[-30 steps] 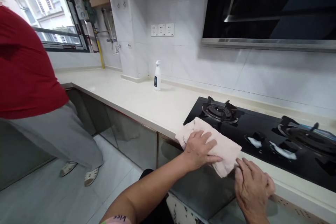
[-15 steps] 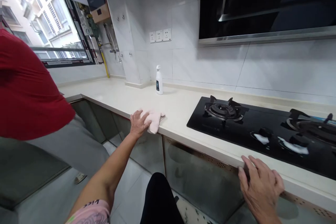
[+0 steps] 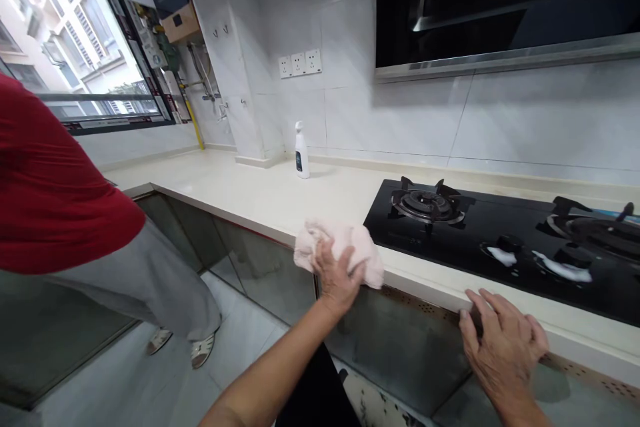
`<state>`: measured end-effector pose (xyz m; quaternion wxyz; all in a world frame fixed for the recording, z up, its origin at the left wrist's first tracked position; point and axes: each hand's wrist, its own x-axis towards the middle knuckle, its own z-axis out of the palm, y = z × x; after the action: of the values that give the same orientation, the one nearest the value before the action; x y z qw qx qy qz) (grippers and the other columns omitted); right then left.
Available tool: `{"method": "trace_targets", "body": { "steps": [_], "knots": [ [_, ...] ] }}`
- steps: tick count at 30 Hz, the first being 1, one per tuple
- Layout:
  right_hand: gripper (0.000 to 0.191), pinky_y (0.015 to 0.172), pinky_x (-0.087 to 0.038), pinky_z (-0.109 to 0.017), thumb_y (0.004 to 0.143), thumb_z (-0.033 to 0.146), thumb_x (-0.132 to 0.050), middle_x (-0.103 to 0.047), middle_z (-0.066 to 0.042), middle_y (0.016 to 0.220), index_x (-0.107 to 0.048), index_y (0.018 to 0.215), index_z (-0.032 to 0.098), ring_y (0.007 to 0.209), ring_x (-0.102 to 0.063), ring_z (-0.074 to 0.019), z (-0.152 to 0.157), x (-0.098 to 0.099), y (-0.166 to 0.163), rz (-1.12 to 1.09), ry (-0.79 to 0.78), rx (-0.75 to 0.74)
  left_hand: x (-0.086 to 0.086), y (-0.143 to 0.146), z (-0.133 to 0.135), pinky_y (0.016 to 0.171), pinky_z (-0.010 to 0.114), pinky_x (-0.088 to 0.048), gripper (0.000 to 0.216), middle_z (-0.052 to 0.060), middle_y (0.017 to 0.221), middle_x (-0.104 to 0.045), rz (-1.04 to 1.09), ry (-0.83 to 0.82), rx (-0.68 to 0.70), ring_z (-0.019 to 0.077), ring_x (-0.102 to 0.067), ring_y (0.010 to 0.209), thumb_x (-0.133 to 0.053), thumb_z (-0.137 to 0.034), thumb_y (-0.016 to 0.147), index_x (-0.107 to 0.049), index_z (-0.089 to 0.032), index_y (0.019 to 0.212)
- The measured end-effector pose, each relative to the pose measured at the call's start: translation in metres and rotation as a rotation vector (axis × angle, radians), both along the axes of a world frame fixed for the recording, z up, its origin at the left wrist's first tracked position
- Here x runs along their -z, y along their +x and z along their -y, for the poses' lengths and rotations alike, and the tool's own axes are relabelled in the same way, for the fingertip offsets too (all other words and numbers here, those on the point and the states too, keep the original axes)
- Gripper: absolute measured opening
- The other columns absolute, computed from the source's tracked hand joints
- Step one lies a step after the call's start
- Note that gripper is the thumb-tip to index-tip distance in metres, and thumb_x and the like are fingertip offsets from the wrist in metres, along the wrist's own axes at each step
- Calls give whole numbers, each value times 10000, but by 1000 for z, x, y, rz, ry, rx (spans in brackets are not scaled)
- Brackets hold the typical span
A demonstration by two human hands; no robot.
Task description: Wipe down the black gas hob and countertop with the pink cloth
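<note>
A pale pink cleaning cloth (image 3: 367, 247) drapes over the front edge of the cream countertop (image 3: 265, 203), just left of the stove. My left hand (image 3: 337, 280) holds it against that edge, fingers bent over the fabric. The cloth's underside is hidden. Farther right, my right hand (image 3: 505, 340) rests its fingertips on the counter's front edge below the stove knobs, fingers apart and nothing held. The black gas stove (image 3: 460, 233) has white foam (image 3: 563, 268) around its knobs.
A white spray bottle (image 3: 302, 153) stands near the back wall. Another person in a red shirt (image 3: 65, 193) stands at the left beside the counter. Above the stove hangs a black range hood (image 3: 500, 7). Cabinet doors (image 3: 395, 340) run beneath the counter.
My left hand has slid the pink cloth rightward along the counter's edge toward the stove, and the cloth is spread wider. My right hand stays in place. The view has shifted slightly.
</note>
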<state>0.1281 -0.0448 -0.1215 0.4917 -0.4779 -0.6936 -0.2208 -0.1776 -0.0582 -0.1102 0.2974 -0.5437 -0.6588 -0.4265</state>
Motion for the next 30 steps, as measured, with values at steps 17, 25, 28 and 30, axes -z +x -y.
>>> {"method": "trace_targets", "body": {
  "steps": [17, 25, 28, 30],
  "knots": [
    [432, 1022, -385, -479, 930, 238, -627, -734, -92, 1275, -638, 1361, 271, 1081, -689, -295, -13, 6, 23, 118, 124, 16, -53, 93, -24, 943, 477, -422, 748, 164, 1357, -602, -489, -276, 506, 374, -490, 1327, -541, -815, 899, -636, -288, 1421],
    [530, 997, -411, -481, 947, 264, -561, -703, -117, 1338, -583, 1477, 275, 1120, -689, -327, -5, -6, 30, 206, 68, -33, -26, -25, -19, 1076, 440, -414, 669, 145, 1493, -583, -488, -315, 543, 338, -525, 1374, -611, -770, 902, -660, -381, 1445],
    [535, 1000, -412, -479, 953, 271, -560, -701, -122, 1331, -574, 1488, 274, 1157, -682, -332, -4, -7, 28, 184, 68, -44, -34, -96, -9, 1125, 463, -390, 692, 162, 1509, -581, -439, -430, 439, 346, -519, 1386, -652, -757, 881, -672, -345, 1436],
    [522, 1017, -401, -484, 945, 264, -581, -709, -115, 1315, -591, 1467, 275, 1150, -684, -329, -5, -6, 25, 154, 75, -17, -46, -142, 0, 1158, 480, -360, 693, 177, 1531, -568, -397, -527, 339, 359, -505, 1407, -696, -716, 869, -675, -311, 1432]
  ]
}}
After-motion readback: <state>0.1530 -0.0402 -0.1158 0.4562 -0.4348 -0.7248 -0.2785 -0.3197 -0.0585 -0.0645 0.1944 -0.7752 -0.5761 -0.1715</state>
